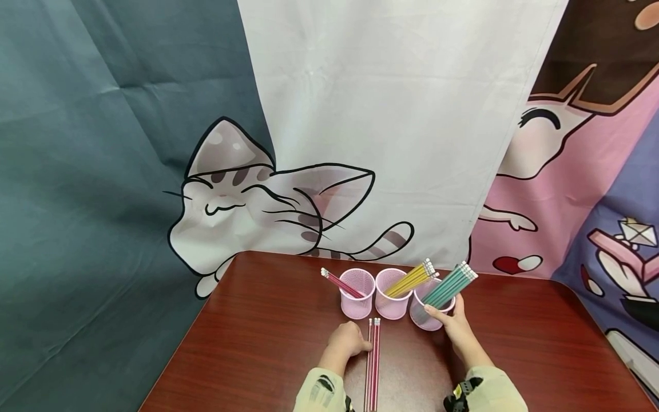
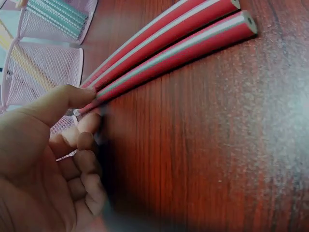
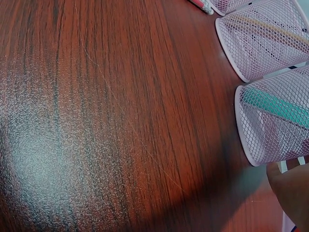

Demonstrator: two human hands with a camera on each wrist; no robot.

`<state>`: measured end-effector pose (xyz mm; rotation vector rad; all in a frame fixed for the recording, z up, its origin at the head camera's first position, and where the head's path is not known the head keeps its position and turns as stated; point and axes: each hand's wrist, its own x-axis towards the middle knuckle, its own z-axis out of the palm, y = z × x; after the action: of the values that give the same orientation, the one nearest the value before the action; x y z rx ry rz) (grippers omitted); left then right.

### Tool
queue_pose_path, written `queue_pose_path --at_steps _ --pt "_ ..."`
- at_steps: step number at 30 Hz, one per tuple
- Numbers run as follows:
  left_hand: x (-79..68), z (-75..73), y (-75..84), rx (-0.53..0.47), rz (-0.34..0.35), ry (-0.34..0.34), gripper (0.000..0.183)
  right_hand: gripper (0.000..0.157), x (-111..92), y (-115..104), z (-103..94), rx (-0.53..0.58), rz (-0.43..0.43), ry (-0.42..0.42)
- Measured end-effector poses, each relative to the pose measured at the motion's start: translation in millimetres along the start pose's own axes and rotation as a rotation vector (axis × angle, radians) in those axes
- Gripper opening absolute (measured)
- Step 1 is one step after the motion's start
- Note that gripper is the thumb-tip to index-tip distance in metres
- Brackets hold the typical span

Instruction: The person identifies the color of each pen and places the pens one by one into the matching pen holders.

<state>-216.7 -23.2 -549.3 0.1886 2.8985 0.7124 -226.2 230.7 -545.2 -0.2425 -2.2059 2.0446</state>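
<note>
My left hand (image 1: 349,339) pinches one red-and-silver striped pencil (image 2: 178,58) near its eraser end, between thumb and index finger. More red striped pencils (image 1: 377,360) lie right beside it on the table, erasers pointing away from me. At the right, my right hand (image 1: 460,329) grips the side of a pink mesh pencil cup (image 1: 422,321), its thumb toward the front; the other fingers are partly hidden behind the cup. Teal pencils (image 1: 449,287) lean to the right in that cup. Only part of the right hand (image 3: 293,193) shows in the right wrist view, below the cup.
Two more pink mesh cups stand in a row to the left: the middle cup (image 1: 391,310) bears yellow pencils (image 1: 411,280), the left cup (image 1: 356,309) red pencils (image 1: 342,284) leaning left. The brown table (image 1: 247,337) meets a printed cloth backdrop (image 1: 401,114) behind.
</note>
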Motion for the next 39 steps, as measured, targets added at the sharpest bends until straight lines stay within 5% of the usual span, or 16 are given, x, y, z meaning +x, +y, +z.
queue_pose_path --at_steps 14,25,31,39 --pt "-1.0 1.6 1.8 0.032 -0.053 0.023 0.040 0.085 -0.5 0.6 1.4 0.010 -0.011 0.009" --pt "-2.9 -1.1 2.1 0.034 0.001 0.013 0.032 0.086 -0.3 0.5 1.2 0.019 -0.012 0.005" --pt "-5.5 -15.1 9.4 -0.023 0.104 -0.001 0.032 0.086 0.0 0.9 0.9 0.015 -0.014 0.005" --pt "-2.4 -38.3 19.6 -0.147 0.109 0.021 0.027 0.086 0.0 1.6 -0.2 0.010 -0.004 0.005"
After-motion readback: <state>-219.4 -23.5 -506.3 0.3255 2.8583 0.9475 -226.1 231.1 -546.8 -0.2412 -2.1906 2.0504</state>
